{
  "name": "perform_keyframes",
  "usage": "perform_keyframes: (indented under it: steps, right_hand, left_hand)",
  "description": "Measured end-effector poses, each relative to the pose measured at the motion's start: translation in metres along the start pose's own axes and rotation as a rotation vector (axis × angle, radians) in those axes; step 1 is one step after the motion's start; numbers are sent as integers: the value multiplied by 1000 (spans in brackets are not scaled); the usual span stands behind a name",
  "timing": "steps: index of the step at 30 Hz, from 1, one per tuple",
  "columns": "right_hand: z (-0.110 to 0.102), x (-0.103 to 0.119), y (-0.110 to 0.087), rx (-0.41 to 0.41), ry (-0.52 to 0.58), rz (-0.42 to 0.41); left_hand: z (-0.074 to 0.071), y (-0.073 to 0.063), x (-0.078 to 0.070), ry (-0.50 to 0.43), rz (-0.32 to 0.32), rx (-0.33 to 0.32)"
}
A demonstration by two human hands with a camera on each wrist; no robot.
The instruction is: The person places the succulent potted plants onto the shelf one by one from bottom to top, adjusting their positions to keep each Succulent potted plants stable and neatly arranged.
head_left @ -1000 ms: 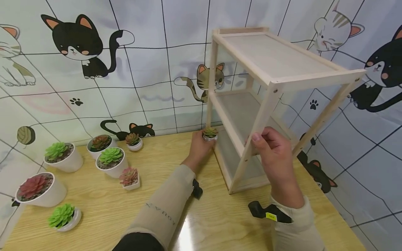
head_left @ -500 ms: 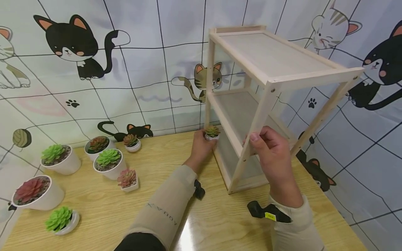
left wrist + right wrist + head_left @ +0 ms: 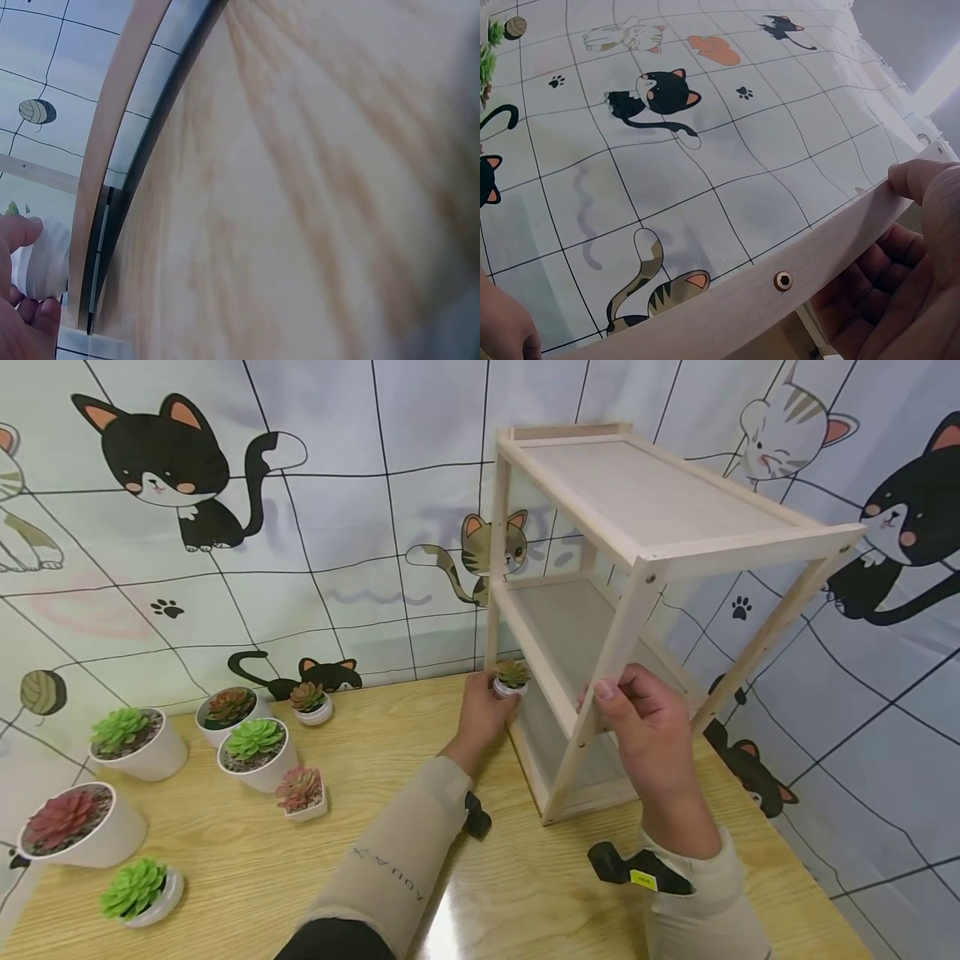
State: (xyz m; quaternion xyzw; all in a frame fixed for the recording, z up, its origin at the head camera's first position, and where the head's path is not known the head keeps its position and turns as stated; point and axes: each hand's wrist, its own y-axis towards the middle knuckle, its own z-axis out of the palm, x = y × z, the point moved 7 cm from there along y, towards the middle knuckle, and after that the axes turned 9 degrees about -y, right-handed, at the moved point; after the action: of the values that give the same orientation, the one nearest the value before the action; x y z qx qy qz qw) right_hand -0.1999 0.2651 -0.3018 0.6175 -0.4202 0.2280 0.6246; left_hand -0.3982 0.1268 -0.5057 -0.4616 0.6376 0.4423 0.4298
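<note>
A three-tier pale wooden shelf rack [image 3: 567, 543] stands on the table at the right. My left hand [image 3: 480, 714] grips a small potted succulent [image 3: 513, 674] with a white pot, at the far end of the rack's bottom tier. In the left wrist view the thumb and fingers hold the white pot [image 3: 49, 259] from both sides. My right hand [image 3: 656, 752] pinches the near front post between thumb and fingers, below the middle tier. The right wrist view shows the thumb on this wooden post [image 3: 727, 307], fingers behind it.
Several potted succulents stand on the left of the wooden table [image 3: 375, 827], among them a red one in a white pot [image 3: 90, 827] and a green one [image 3: 135, 889] in a tilted small pot. A cat-patterned curtain [image 3: 337, 527] hangs behind the rack.
My left hand has moved slightly right with the small succulent, bringing it further over the bottom tier. My right hand keeps its hold on the post. The head view has shifted slightly.
</note>
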Motion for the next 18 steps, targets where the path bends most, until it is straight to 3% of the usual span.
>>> perform_keyframes:
  steps: [9,18]
  right_hand:
    - [1,1,0,8,8,-6]
    - [1,1,0,10,11,-19]
  left_hand:
    - [0,1,1,-17,6,-4]
    - [-1,1,4,-22,-29,-5]
